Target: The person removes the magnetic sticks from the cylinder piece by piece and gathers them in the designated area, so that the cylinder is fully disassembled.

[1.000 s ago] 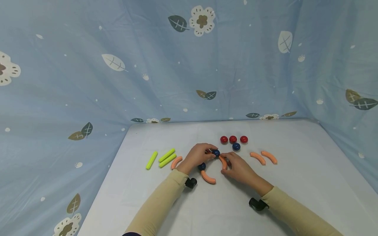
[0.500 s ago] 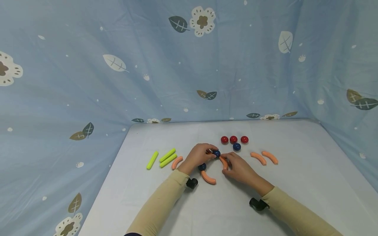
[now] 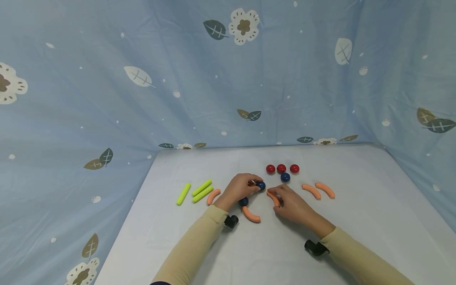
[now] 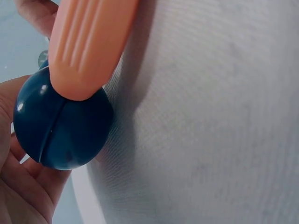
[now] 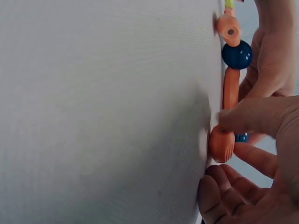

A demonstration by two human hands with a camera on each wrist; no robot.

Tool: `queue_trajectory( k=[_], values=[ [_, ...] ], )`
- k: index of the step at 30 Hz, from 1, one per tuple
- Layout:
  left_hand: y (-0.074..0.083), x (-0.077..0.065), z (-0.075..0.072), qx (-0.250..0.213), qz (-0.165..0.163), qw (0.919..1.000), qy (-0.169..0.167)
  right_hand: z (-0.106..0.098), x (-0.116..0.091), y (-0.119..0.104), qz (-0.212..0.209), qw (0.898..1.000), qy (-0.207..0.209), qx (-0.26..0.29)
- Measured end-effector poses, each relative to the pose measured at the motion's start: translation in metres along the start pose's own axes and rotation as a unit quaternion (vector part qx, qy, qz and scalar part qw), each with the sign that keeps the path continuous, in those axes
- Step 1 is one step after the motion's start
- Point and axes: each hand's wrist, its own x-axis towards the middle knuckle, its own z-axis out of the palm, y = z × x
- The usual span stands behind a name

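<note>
My left hand (image 3: pixel 239 189) pinches a dark blue ball (image 3: pixel 261 185) between thumb and fingers; an orange piece behind it is mostly hidden by the hand. My right hand (image 3: pixel 291 205) grips a curved orange rod (image 3: pixel 273 198) between thumb and fingers, its upper end a little apart from that ball. In the right wrist view, the rod's ribbed end (image 5: pixel 221 144) shows beneath the thumb. Under the left wrist, another blue ball (image 3: pixel 244 201) joins a curved orange rod (image 3: pixel 251 215); the left wrist view shows this ball (image 4: pixel 63 121) close up.
Three red balls (image 3: pixel 281 168) and a loose blue ball (image 3: pixel 285 177) lie toward the back of the white table (image 3: pixel 228 253). Two orange rods (image 3: pixel 318 190) are at right. Three green sticks (image 3: pixel 202 191) and an orange rod (image 3: pixel 213 196) lie at left. A blue patterned curtain (image 3: pixel 192 95) hangs behind.
My right hand has shifted slightly right and toward me, drawing the orange rod's end away from the blue ball and tilting the rod. The left hand has stayed in place.
</note>
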Motion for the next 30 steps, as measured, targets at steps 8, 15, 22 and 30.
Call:
queue_trajectory(
  k=[8, 15, 22, 30],
  values=[
    [0.001, -0.001, 0.0, 0.002, -0.008, 1.0, -0.001, 0.0, -0.001, 0.002, 0.019, 1.0, 0.024, 0.0],
    [0.003, -0.002, 0.001, 0.003, -0.012, 0.9999, 0.002, -0.001, -0.003, 0.007, 0.021, 0.999, 0.045, -0.007],
    [0.003, -0.003, 0.001, 0.002, -0.008, 0.9999, 0.008, -0.006, -0.011, 0.016, 0.013, 0.999, 0.051, 0.002],
    [0.003, -0.004, 0.001, -0.005, -0.007, 0.9999, 0.009, -0.023, -0.027, 0.029, 0.024, 0.997, 0.074, 0.007]
  ],
)
